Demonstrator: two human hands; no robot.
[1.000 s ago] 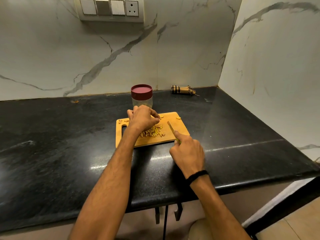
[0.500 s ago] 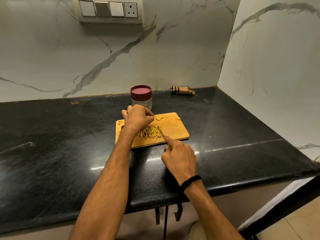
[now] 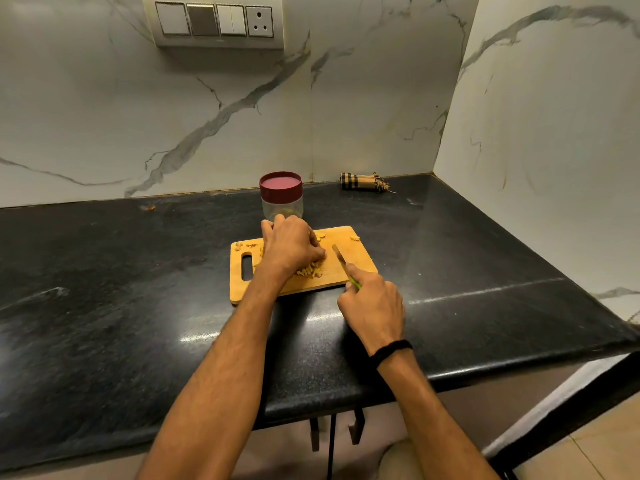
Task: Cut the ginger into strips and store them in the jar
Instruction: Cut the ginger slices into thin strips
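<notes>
- Your right grip is clamped on the knife. The fingers wrap its green handle and the forefinger lies forward toward the blade.
- From that grip the blade points away from you and slightly left, over the cutting board. I cannot tell whether the edge touches the wood.
- A black wristband sits just behind the right grip.
- Your left grip is just left of the blade tip, fingers curled down and closed onto the ginger.
- Cut yellow strips show from under the near side of the left grip, between your two grips. What lies beneath the palm is hidden.
- A few loose ginger bits lie on the board's far corner, left of the left grip.
- The jar stands upright on the surface just beyond your left grip, off the board, with its maroon lid on.
- A rolled checked cloth lies well beyond your right grip, against the wall.
- A switch panel is on the wall, high above both grips.
</notes>
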